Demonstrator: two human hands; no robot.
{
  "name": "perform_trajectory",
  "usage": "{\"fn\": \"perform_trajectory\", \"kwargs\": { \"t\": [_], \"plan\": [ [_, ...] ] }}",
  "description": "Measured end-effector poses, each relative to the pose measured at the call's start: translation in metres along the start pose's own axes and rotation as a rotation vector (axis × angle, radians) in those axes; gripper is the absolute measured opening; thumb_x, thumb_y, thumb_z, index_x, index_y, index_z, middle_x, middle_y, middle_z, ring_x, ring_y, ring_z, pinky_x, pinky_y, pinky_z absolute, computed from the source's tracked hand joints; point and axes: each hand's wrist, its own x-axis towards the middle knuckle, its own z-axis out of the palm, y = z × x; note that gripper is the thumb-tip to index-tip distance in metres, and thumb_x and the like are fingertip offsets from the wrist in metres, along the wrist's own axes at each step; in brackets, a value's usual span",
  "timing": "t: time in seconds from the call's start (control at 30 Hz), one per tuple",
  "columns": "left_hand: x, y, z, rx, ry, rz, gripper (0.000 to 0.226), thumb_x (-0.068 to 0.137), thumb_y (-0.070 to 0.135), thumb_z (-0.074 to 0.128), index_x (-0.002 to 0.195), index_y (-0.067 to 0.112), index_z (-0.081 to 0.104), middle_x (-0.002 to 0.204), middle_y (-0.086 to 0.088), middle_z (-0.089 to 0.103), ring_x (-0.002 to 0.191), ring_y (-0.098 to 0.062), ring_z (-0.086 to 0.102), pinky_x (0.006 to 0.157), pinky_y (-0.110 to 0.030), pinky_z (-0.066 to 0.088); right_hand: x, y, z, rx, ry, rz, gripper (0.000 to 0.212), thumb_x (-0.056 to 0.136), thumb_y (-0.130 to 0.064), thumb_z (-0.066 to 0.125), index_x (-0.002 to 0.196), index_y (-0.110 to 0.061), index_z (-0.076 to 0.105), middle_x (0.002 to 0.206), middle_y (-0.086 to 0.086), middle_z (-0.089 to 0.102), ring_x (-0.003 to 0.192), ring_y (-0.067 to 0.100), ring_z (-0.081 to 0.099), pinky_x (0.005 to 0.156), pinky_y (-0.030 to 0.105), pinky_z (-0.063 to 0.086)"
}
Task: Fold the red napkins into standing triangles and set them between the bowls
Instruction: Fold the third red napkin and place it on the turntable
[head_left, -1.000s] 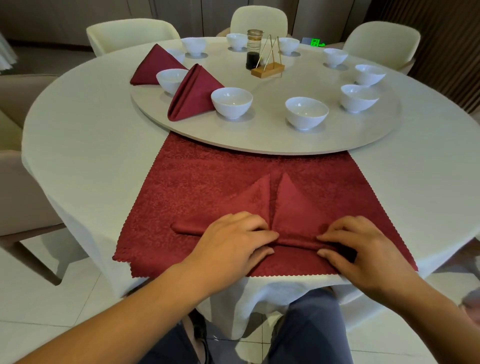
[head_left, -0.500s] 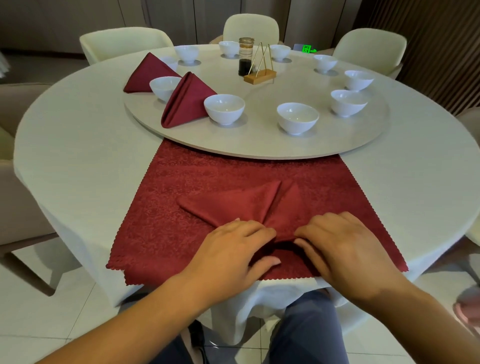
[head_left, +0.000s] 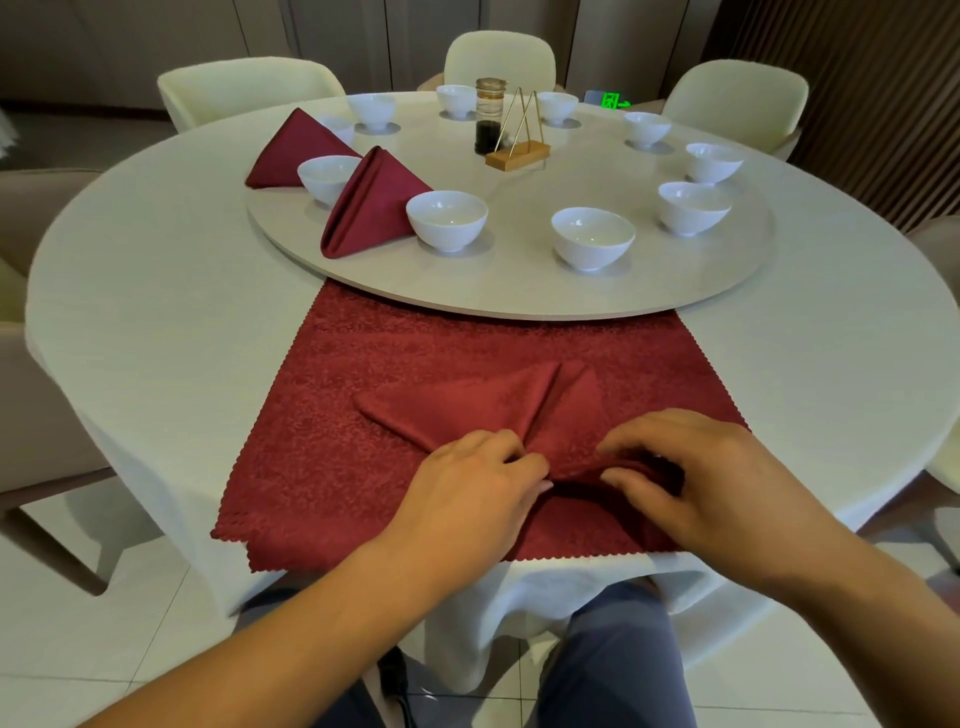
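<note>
At the near edge of the tabletop (head_left: 156, 322), the partly folded red napkin (head_left: 483, 410) lies on a stack of flat red napkins (head_left: 467, 332), its near fold pinched by the curled fingers of the left hand (head_left: 467, 493) and the right hand (head_left: 701, 483).

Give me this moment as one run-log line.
step: folding | left hand: grips half-folded napkin | right hand: grips same napkin | done: two standing napkins between bowls
</note>
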Motion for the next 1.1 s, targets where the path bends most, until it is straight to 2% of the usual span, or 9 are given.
{"fn": "perform_trajectory", "kwargs": {
  "t": [0.07,0.13,0.27,0.53,0.63,0.73,0.87,1.0,1.1],
  "plan": [
    [0.000,-0.002,-0.002,-0.037,-0.012,-0.022,0.037,0.099,0.043,0.041,0.100,0.026,0.074,0.090,0.010,0.062,0.081,-0.015,0.060,0.065,-0.033,0.056,-0.005,0.004,-0.003,0.039,0.000,0.026,0.025,0.080,-0.036,0.076,0.105,-0.036,0.070,0.095,-0.026,0.063,0.094,0.002,0.061,0.078,0.023,0.050],
    [0.000,-0.003,-0.006,-0.062,-0.043,-0.035,0.038,0.099,0.044,0.039,0.101,0.027,0.073,0.094,0.011,0.061,0.085,-0.014,0.059,0.070,-0.032,0.054,-0.010,0.009,-0.007,0.125,-0.025,0.062,0.036,0.077,-0.021,0.083,0.106,-0.038,0.071,0.100,-0.021,0.065,0.101,0.006,0.063,0.084,0.020,0.048],
    [0.003,-0.003,-0.010,-0.076,-0.122,-0.049,0.034,0.101,0.045,0.040,0.104,0.030,0.070,0.099,0.013,0.058,0.091,-0.012,0.055,0.077,-0.030,0.049,-0.015,0.012,-0.010,0.246,0.001,0.143,0.044,0.076,-0.010,0.084,0.104,-0.042,0.071,0.106,-0.018,0.068,0.104,0.008,0.065,0.088,0.015,0.047],
    [0.004,0.000,-0.015,-0.056,-0.133,-0.029,0.030,0.102,0.047,0.042,0.111,0.028,0.064,0.101,0.012,0.055,0.094,-0.013,0.054,0.077,-0.029,0.048,-0.006,-0.002,-0.012,0.332,0.147,0.224,0.011,0.079,-0.032,0.075,0.085,-0.041,0.074,0.083,-0.018,0.072,0.068,0.014,0.065,0.062,0.013,0.048],
    [0.004,0.003,-0.012,0.005,-0.111,-0.019,0.035,0.101,0.051,0.040,0.123,0.027,0.054,0.098,0.008,0.057,0.085,-0.014,0.056,0.066,-0.030,0.052,-0.001,-0.012,-0.012,0.562,0.206,0.243,0.006,0.075,-0.028,0.076,0.081,-0.027,0.076,0.079,-0.005,0.074,0.069,0.013,0.069,0.064,0.020,0.055],
    [0.003,0.002,-0.010,0.014,-0.089,-0.035,0.031,0.103,0.046,0.036,0.112,0.026,0.057,0.090,0.008,0.056,0.077,-0.016,0.057,0.058,-0.026,0.044,0.003,-0.018,-0.011,0.560,0.213,0.203,0.011,0.075,-0.024,0.077,0.086,-0.023,0.077,0.091,-0.008,0.076,0.084,0.013,0.072,0.075,0.023,0.057],
    [0.001,0.000,-0.017,-0.058,-0.135,-0.030,0.030,0.104,0.042,0.034,0.108,0.025,0.059,0.095,0.009,0.053,0.084,-0.013,0.054,0.070,-0.025,0.037,0.004,-0.030,-0.006,0.631,0.204,0.197,0.012,0.072,-0.025,0.079,0.083,-0.018,0.076,0.085,-0.004,0.077,0.079,0.015,0.073,0.072,0.029,0.059],
    [-0.005,0.005,-0.026,-0.203,-0.191,-0.038,0.033,0.104,0.050,0.035,0.113,0.026,0.054,0.101,0.014,0.047,0.090,-0.006,0.049,0.083,-0.019,0.031,0.011,-0.043,0.000,0.670,0.229,0.164,0.018,0.069,-0.029,0.082,0.074,-0.016,0.071,0.072,0.004,0.071,0.061,0.019,0.069,0.060,0.032,0.058],
    [-0.008,0.005,-0.026,-0.259,-0.183,-0.067,0.034,0.103,0.055,0.033,0.113,0.026,0.048,0.097,0.016,0.046,0.083,-0.002,0.045,0.078,-0.014,0.030,0.021,-0.047,0.002,0.594,0.210,0.097,0.021,0.073,-0.034,0.081,0.077,-0.017,0.070,0.071,0.003,0.069,0.059,0.020,0.066,0.055,0.038,0.056]
  ]
}}
